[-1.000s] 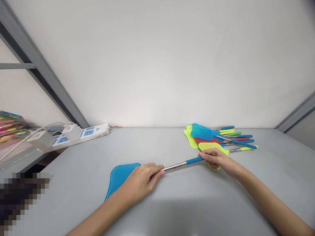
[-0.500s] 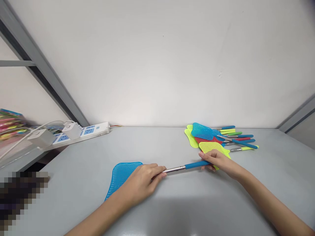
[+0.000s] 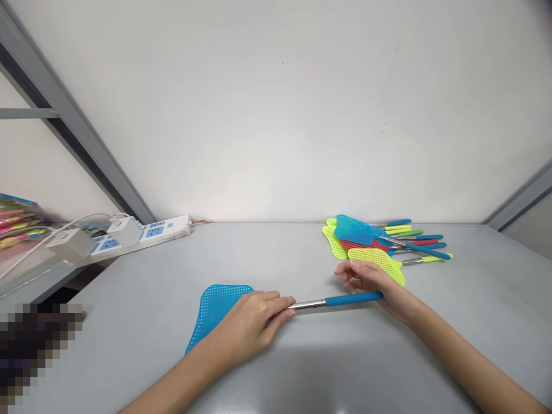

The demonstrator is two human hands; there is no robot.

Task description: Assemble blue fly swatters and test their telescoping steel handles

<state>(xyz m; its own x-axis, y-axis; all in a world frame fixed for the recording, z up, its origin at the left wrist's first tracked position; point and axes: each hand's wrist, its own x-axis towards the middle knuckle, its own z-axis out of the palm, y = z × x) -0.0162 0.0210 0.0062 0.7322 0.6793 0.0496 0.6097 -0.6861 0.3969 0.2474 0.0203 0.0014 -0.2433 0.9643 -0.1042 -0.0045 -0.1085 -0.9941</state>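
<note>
My left hand point(image 3: 263, 319) is closed round the metal shaft of a blue fly swatter point(image 3: 353, 298), near its head. The perforated blue head lies to the left, partly hidden behind that hand and forearm. The shaft and blue grip point right, with the grip's end at the base of my right hand point(image 3: 373, 282). My right hand is open, its fingers loosely curled above the grip with nothing between them. Just behind it lies a yellow-green fly swatter point(image 3: 375, 259), at the front of a pile of several blue, red, green and yellow swatters.
On the grey table point(image 3: 142, 322), a white power strip point(image 3: 176, 225) with white plug adapters point(image 3: 125, 230) stands at the back left. Colourful packaged items point(image 3: 19, 221) lie at the far left. A white wall rises behind the table, with grey frame posts on both sides.
My right hand has let go of the blue grip and its fingers have lifted above it. The swatter's grip end has come slightly lower and nearer. My left hand keeps its hold.
</note>
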